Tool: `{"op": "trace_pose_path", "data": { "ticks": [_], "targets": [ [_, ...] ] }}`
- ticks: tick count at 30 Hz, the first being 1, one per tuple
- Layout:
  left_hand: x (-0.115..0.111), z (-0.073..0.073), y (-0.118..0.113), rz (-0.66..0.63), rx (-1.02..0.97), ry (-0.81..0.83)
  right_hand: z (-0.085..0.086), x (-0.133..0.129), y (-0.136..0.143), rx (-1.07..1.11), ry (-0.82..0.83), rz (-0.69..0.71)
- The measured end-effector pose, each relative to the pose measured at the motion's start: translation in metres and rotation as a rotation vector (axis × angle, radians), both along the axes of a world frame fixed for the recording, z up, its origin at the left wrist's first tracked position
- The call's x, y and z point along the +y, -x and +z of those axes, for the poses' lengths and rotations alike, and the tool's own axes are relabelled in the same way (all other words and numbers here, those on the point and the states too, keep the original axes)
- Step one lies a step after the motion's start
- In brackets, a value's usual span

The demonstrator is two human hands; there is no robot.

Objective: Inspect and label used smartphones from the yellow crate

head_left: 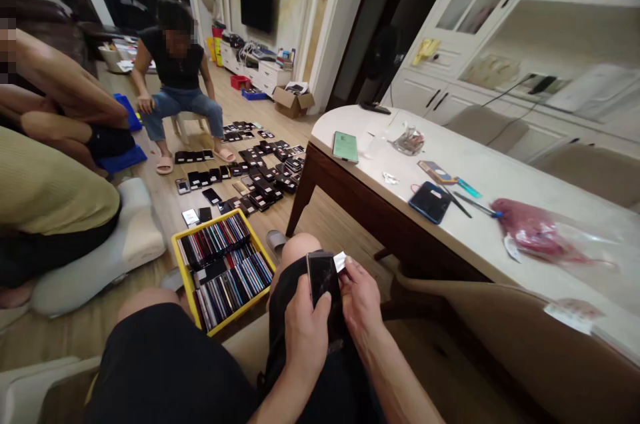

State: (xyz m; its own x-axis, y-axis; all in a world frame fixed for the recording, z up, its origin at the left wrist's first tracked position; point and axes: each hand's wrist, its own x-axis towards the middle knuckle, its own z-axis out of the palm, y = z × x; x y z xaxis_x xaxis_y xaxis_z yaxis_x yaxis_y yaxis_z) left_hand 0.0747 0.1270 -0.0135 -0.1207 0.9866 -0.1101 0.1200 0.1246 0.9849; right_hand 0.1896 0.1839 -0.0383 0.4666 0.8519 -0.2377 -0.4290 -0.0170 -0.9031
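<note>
Above my right thigh, my left hand (306, 327) is wrapped round a dark phone (323, 274), its thumb lying across the screen. Close to the phone's right edge, my right hand (361, 294) pinches a small white piece (340, 261) between thumb and finger. The white piece sits by the phone's upper right corner; I cannot tell whether they touch. A yellow crate (220, 331) packed with upright phones in rows stands on the floor to the left of my right knee.
Many dark phones (263, 184) lie on the floor ahead, near a seated person (175, 71). Other people sit at the left. The white table (370, 174) at the right holds a green phone (345, 146), a blue-edged phone (430, 203) and a red bag (530, 227).
</note>
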Motion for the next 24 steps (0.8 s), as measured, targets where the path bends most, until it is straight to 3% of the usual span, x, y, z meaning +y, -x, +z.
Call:
{"op": "trace_pose_path", "data": {
  "ticks": [4,7,9,11,12,14,17,24],
  "targets": [
    [-0.003,-0.014,0.001,0.108,-0.043,0.009,0.014,0.018,-0.012,-0.051,-0.042,-0.155],
    [-0.001,-0.023,0.005,0.151,-0.013,0.050,0.055,0.039,-0.033,-0.216,-0.127,-0.165],
    [0.001,-0.023,0.007,0.109,0.021,0.051,0.091,0.057,-0.049,-0.587,-0.219,-0.109],
    [0.004,-0.020,0.009,0.070,0.045,0.049,0.127,0.078,-0.065,-1.069,-0.316,-0.183],
    [0.005,-0.019,0.009,0.060,0.049,0.051,0.142,0.090,-0.072,-1.305,-0.306,-0.234],
    [0.007,-0.019,0.010,0.063,0.044,0.063,0.163,0.111,-0.086,-1.669,-0.131,-0.297],
    [0.009,-0.027,0.012,0.093,0.030,0.090,0.173,0.135,-0.098,-1.882,0.127,-0.272],
    [0.013,-0.050,0.010,0.129,0.017,0.122,0.164,0.145,-0.097,-1.966,0.305,-0.052]
  ]
}}
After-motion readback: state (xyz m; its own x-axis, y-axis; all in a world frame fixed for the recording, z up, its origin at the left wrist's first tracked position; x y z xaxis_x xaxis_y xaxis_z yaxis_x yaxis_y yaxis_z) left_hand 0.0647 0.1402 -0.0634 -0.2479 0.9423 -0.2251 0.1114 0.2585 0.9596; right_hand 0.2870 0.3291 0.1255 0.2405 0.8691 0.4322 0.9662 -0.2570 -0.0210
